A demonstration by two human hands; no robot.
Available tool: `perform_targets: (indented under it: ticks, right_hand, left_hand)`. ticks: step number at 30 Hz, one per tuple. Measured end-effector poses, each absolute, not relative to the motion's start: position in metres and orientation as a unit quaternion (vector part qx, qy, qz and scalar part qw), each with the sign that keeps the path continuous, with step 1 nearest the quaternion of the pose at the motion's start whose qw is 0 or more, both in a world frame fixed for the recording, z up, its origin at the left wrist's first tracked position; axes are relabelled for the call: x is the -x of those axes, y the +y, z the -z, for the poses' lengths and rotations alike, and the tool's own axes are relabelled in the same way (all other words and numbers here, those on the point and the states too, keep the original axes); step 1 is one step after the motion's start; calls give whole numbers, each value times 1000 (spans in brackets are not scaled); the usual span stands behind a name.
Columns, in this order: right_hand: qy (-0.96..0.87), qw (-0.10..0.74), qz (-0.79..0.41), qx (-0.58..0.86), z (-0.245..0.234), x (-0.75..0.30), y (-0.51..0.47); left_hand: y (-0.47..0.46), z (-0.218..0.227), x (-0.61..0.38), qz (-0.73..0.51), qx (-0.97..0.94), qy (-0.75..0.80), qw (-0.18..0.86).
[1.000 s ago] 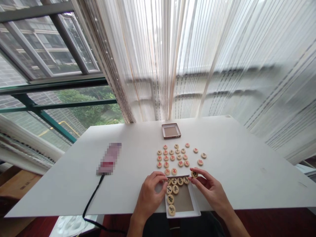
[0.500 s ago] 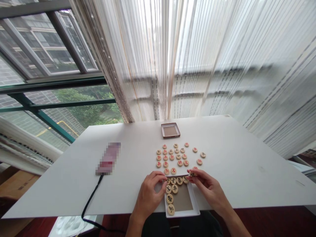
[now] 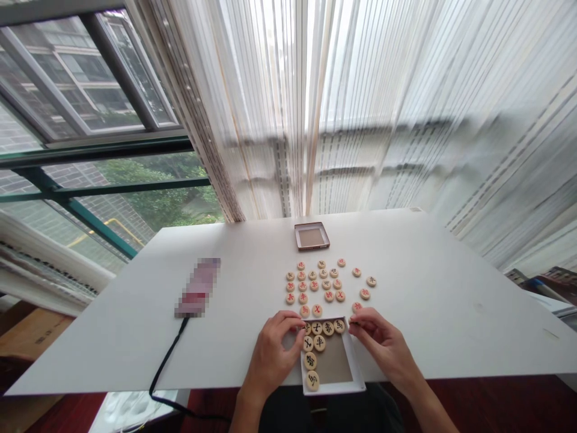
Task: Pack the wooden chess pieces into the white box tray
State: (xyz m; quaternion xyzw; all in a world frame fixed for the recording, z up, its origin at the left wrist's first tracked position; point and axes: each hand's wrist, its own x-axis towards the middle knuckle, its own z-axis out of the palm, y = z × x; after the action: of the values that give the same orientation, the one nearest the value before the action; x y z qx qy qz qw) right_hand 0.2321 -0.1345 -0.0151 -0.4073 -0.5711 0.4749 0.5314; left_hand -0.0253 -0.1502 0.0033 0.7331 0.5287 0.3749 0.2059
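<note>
My left hand (image 3: pixel 276 349) is curled at the upper left corner of a shallow white box (image 3: pixel 357 361), thumb and fingers on its edge. Inside the box, round wooden Chinese chess pieces with black characters lie along the far side and down the left, among them one piece (image 3: pixel 312 380) at the near left corner. My right hand (image 3: pixel 383 346) is just off the box's far right corner, pinching a chess piece (image 3: pixel 355 323) between thumb and fingers. That piece is mostly hidden and its face cannot be read.
Beyond the box, loose red and black chess pieces (image 3: pixel 314 285) are spread over the white table (image 3: pixel 243 270). Farther back lies a brown-rimmed box lid (image 3: pixel 312 237). A blurred-out phone-like object (image 3: pixel 198 288) with a black cable (image 3: pixel 164 361) is on the left.
The chess piece in my right hand has turned so its face no longer shows, and that hand has shifted slightly right. My left hand stays at the box corner.
</note>
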Motion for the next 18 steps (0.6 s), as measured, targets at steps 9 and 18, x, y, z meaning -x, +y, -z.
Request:
perform_targets:
  ticks: [9,18]
  right_hand:
    - [-590,517,-456,421,10,-232,-135]
    - [-550,518,-487,438,13,-232,-135]
  left_hand:
    - [-151,-7,25,-372,-732,531,210]
    - [-153,-7,26,-417,-720,524,183]
